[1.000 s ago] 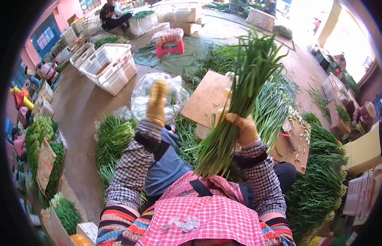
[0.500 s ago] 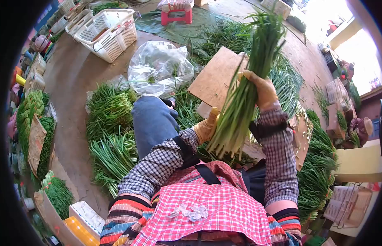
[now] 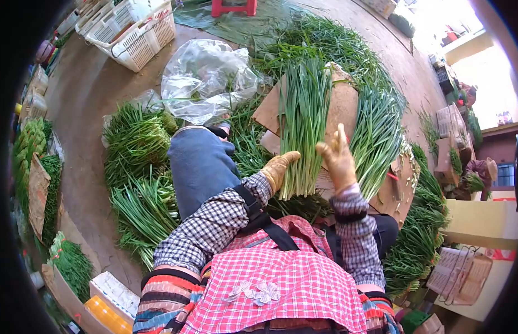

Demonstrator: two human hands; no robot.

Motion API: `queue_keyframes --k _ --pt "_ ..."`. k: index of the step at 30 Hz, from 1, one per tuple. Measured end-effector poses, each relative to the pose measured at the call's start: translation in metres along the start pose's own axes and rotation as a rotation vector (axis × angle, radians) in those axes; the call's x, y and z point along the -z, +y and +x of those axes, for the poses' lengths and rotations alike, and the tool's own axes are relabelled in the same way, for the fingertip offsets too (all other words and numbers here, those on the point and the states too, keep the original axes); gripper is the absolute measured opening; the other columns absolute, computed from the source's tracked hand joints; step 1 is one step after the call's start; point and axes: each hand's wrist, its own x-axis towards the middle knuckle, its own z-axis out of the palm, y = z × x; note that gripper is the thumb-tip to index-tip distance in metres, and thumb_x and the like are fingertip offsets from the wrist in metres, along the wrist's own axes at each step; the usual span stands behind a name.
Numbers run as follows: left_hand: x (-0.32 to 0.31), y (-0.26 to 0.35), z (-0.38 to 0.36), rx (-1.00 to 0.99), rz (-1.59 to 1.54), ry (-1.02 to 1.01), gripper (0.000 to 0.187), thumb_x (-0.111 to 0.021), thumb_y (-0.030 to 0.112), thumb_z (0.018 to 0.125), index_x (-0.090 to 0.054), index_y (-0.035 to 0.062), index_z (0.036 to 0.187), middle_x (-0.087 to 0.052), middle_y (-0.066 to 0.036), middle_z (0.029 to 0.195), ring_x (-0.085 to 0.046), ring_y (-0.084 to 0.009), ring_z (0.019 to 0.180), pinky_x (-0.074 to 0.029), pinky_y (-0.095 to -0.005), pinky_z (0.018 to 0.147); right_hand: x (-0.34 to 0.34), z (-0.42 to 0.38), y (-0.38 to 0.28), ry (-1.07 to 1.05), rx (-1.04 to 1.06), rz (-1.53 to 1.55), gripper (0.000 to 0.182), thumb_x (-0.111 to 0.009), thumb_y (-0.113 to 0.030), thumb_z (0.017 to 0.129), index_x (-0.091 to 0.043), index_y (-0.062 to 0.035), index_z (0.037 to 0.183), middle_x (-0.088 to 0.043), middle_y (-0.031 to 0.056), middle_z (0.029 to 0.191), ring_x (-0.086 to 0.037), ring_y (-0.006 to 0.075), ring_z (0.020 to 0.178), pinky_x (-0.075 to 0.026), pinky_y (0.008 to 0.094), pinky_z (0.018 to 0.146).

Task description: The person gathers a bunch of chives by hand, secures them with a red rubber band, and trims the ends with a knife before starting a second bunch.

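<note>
A bunch of chives (image 3: 304, 122), long green leaves with pale stalk ends towards me, lies over a brown board (image 3: 343, 106) in front of me. My left hand (image 3: 278, 170), in a tan glove, is closed at the left side of the stalks. Its thumb lies on top of them and the other fingers are partly hidden. My right hand (image 3: 338, 164), gloved alike, is just right of the stalk ends with its fingers apart and nothing in it. A loose spread of chives (image 3: 378, 139) lies to the right of the board.
Heaps of chives (image 3: 139, 136) lie left of my knee, and another heap (image 3: 420, 234) is at the right. A clear plastic bag (image 3: 209, 78) lies ahead. White crates (image 3: 136, 39) and a red stool (image 3: 234, 8) stand farther off. A person (image 3: 481, 172) is at the right.
The bunch has come down from my raised right hand onto the board. My right hand has let go and moved lower; my left hand is at the stalks. The view has shifted slightly.
</note>
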Motion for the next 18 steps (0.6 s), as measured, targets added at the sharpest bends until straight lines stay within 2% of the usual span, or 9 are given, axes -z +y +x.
queue_keyframes --k 3,4,6,9,12,13,16,17,18 --pt "-0.004 -0.001 -0.002 0.020 -0.031 -0.046 0.035 -0.058 0.025 0.087 -0.060 0.0004 0.111 -0.067 -0.017 0.101 -0.067 -0.0311 0.085 -0.054 -0.0484 0.081 -0.013 -0.039 0.015 -0.047 0.028 -0.140 0.110 -0.083 -0.029 0.070 -0.011 -0.0041 0.149 -0.034 0.0222 0.145 -0.031 0.0287 0.137 -0.028 0.0341 0.110" --pt "-0.004 0.000 -0.002 0.027 -0.048 -0.090 0.035 -0.058 0.025 0.087 -0.060 0.0001 0.111 -0.067 -0.017 0.101 -0.067 -0.0309 0.085 -0.055 -0.0476 0.081 -0.015 -0.047 0.015 -0.021 0.038 -0.238 0.105 -0.080 -0.023 0.073 -0.010 -0.0037 0.149 -0.039 0.0212 0.143 -0.038 0.0280 0.132 -0.032 0.0331 0.107" --pt "0.002 -0.001 0.000 0.005 -0.045 -0.082 0.037 -0.057 0.026 0.086 -0.059 -0.0010 0.111 -0.067 -0.017 0.101 -0.067 -0.0313 0.086 -0.055 -0.0464 0.081 -0.014 -0.054 0.004 -0.034 -0.122 -0.029 0.088 -0.070 -0.012 0.081 -0.013 -0.0026 0.149 -0.048 0.0200 0.135 -0.049 0.0278 0.123 -0.039 0.0312 0.102" --pt "0.007 0.002 -0.003 0.066 -0.146 -0.236 0.043 -0.056 0.027 0.085 -0.058 -0.0026 0.115 -0.065 -0.020 0.107 -0.065 -0.0339 0.093 -0.053 -0.0489 0.087 -0.017 -0.050 0.044 0.021 -0.151 0.684 0.064 -0.056 -0.009 0.088 -0.026 -0.0023 0.144 -0.060 0.0167 0.116 -0.062 0.0247 0.100 -0.049 0.0303 0.088" --pt "0.004 0.001 -0.004 0.089 -0.217 -0.291 0.049 -0.055 0.029 0.084 -0.055 -0.0041 0.120 -0.062 -0.023 0.115 -0.062 -0.0372 0.102 -0.047 -0.0513 0.095 -0.002 -0.053 0.037 -0.125 -0.288 0.832 0.042 -0.049 -0.013 0.092 -0.042 -0.0011 0.132 -0.065 0.0128 0.097 -0.064 0.0200 0.080 -0.053 0.0288 0.071" --pt "0.006 0.001 -0.003 0.082 -0.208 -0.286 0.053 -0.055 0.031 0.084 -0.052 -0.0051 0.123 -0.058 -0.025 0.121 -0.058 -0.0394 0.109 -0.043 -0.0517 0.100 -0.004 -0.053 0.037 -0.096 -0.300 0.799 0.034 -0.049 -0.020 0.093 -0.049 -0.0015 0.121 -0.065 0.0100 0.088 -0.063 0.0179 0.070 -0.053 0.0286 0.059" --pt "0.006 0.001 -0.002 0.092 -0.183 -0.294 0.054 -0.054 0.032 0.084 -0.052 -0.0050 0.124 -0.059 -0.024 0.119 -0.059 -0.0381 0.109 -0.042 -0.0514 0.100 -0.005 -0.054 0.046 -0.137 -0.356 0.851 0.036 -0.053 -0.026 0.093 -0.050 -0.0010 0.119 -0.065 0.0098 0.089 -0.063 0.0182 0.071 -0.052 0.0264 0.060" --pt "0.002 0.002 -0.006 0.098 -0.200 -0.302 0.048 -0.058 0.028 0.086 -0.053 -0.0034 0.121 -0.062 -0.022 0.114 -0.063 -0.0348 0.101 -0.050 -0.0505 0.091 -0.003 -0.052 0.051 -0.161 -0.475 0.862 0.041 -0.059 -0.026 0.091 -0.050 -0.0017 0.122 -0.065 0.0099 0.094 -0.064 0.0187 0.075 -0.053 0.0273 0.063" --pt "0.000 0.003 -0.010 0.060 -0.111 -0.236 0.044 -0.060 0.025 0.086 -0.054 -0.0026 0.120 -0.063 -0.021 0.111 -0.064 -0.0333 0.097 -0.052 -0.0493 0.086 -0.007 -0.052 0.055 -0.138 -0.337 0.689 0.041 -0.060 -0.024 0.091 -0.049 -0.0017 0.124 -0.065 0.0099 0.096 -0.064 0.0189 0.077 -0.053 0.0278 0.065"
